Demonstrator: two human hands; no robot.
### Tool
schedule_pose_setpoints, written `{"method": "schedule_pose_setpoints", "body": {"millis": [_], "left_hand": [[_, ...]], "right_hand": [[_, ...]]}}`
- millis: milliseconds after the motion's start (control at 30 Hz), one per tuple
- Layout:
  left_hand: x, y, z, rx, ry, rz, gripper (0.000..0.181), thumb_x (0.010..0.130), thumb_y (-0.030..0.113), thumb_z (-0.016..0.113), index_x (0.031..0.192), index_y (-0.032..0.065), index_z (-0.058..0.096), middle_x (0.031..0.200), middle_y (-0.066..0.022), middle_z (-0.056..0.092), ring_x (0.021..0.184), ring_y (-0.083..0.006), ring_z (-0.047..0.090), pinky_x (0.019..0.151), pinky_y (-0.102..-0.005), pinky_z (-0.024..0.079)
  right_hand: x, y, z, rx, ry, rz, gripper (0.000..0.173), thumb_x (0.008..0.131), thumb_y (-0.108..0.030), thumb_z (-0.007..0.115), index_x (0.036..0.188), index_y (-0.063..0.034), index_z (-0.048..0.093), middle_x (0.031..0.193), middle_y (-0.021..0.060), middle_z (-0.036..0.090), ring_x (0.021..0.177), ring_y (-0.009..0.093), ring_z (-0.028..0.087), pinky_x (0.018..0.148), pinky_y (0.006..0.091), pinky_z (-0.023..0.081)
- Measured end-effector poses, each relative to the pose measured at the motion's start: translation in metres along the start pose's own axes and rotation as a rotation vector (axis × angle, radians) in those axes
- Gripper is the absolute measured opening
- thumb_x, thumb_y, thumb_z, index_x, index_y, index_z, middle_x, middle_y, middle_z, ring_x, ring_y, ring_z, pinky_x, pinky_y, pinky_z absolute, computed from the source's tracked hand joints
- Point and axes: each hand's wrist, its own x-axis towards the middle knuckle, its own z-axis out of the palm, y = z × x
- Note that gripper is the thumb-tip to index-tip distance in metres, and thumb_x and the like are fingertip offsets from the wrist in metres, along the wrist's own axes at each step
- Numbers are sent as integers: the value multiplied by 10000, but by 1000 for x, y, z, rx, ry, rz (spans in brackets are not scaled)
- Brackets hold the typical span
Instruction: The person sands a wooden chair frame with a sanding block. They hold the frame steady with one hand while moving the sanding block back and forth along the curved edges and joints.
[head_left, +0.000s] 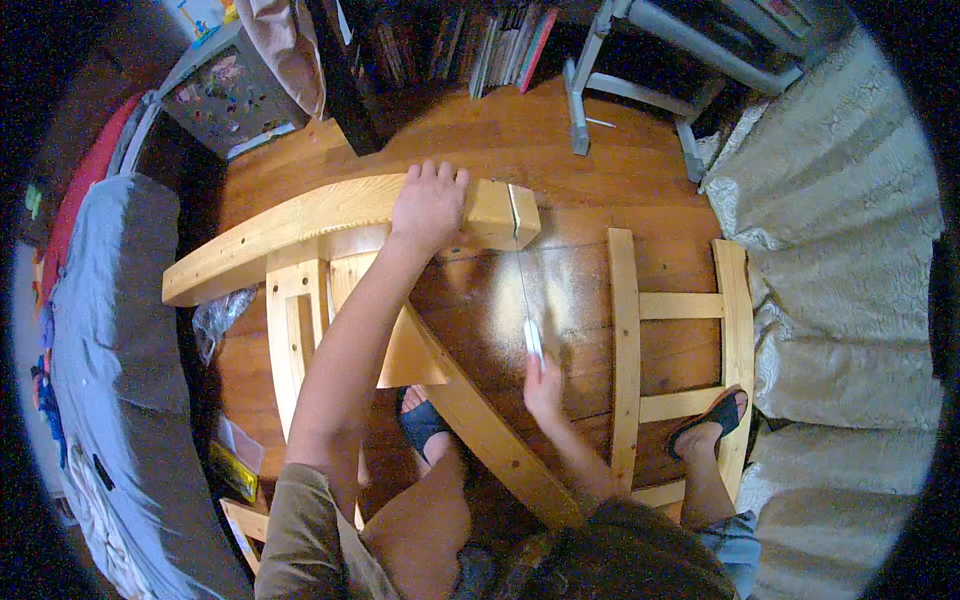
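A thick pale wooden beam (322, 210) lies across a wooden frame (289, 330). My left hand (431, 199) grips its top near the right end, fingers curled over the far edge. My right hand (544, 386) is closed around the pale handle of a handsaw (533, 339). The saw's thin blade, seen edge-on, runs from the handle up to a narrow cut in the beam. Beyond the cut is the short end piece (529, 214). Pale sawdust (559, 304) covers the floor around the blade. Whether the end piece is still joined cannot be told.
A slanting wooden board (495, 427) passes between my legs. A ladder-like wooden frame (624, 337) lies at the right, my sandalled foot on it. A bed (142, 337) stands left, a patterned curtain (832, 300) right. Books (510, 49), a dark post (349, 82) and metal-legged furniture (579, 112) stand beyond.
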Motion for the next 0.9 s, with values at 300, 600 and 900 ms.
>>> {"method": "schedule_pose_setpoints", "body": {"millis": [300, 600, 900], "left_hand": [[12, 8, 3, -7, -54, -13, 486, 719, 297, 674, 1120, 72, 516, 1061, -125, 560, 1039, -289, 519, 897, -398, 403], [2, 3, -14, -44, -25, -14, 580, 587, 369, 793, 1015, 77, 532, 979, -93, 577, 976, -257, 537, 827, -355, 416], [1, 3, 5, -12, 29, -5, 581, 589, 344, 796, 1022, 66, 525, 997, -98, 574, 997, -253, 530, 836, -362, 407]], "right_hand": [[69, -30, 6, -31, -172, 171, 488, 954, -398, 411, 748, 21, 551, 548, 111, 493, 513, 274, 481, 529, 414, 397], [107, -55, 29, -24, -116, 150, 449, 948, -424, 403, 919, 2, 544, 671, 182, 575, 595, 364, 564, 556, 468, 424], [-8, 34, 17, 183, -33, 61, 216, 944, -192, 440, 838, -20, 515, 621, -20, 448, 556, 78, 422, 470, 263, 341]]}}
